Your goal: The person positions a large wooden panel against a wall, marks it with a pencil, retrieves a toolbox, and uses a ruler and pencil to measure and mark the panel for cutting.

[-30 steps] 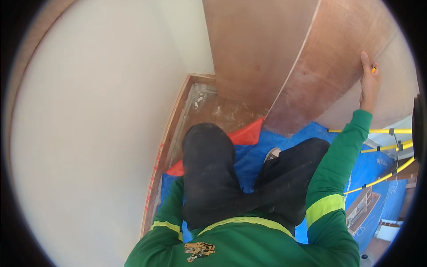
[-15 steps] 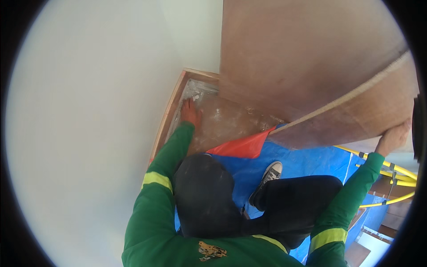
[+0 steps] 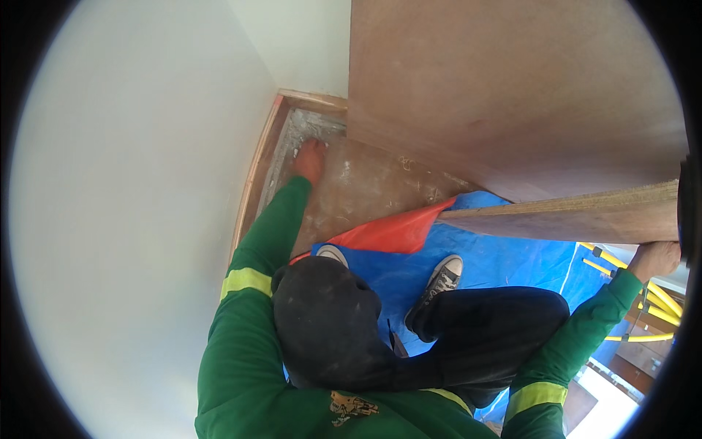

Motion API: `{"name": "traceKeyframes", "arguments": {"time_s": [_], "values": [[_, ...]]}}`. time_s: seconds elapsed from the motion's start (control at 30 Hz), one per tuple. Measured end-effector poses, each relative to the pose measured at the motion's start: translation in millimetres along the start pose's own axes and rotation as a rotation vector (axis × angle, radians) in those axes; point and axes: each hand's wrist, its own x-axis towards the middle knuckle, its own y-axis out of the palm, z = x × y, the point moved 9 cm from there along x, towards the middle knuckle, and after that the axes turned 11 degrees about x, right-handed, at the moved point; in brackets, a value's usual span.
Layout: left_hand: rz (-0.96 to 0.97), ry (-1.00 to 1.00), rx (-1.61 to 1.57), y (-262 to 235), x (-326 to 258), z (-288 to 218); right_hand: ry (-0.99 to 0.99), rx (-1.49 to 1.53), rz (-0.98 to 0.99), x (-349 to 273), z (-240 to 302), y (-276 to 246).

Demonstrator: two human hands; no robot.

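Plywood board (image 3: pixel 512 95) propped above the right hand (image 3: pixel 653 257), edge on fingers.

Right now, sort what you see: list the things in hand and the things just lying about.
In hand:
- left hand pressed on the dusty floor in the corner
- right hand under the edge of the big plywood sheet

Lying about:
- blue tarp with its orange underside turned up
- yellow rods
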Motion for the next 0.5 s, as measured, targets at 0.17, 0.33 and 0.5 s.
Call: {"name": "traceKeyframes", "arguments": {"time_s": [0.17,0.33,0.5], "values": [[-0.075,0.607,0.234,-7.8,-53.1,-51.7,-0.016,-0.01,-0.005,0.3,-3.4,-2.3],[-0.395,0.441,0.376,-44.1,17.8,-46.0,-0.049,-0.019,0.01,-1.0,-0.2,2.0],[-0.101,0.496,0.631,-29.8,59.0,-25.5,-0.091,-0.045,0.037,2.7,-0.8,5.0]]}}
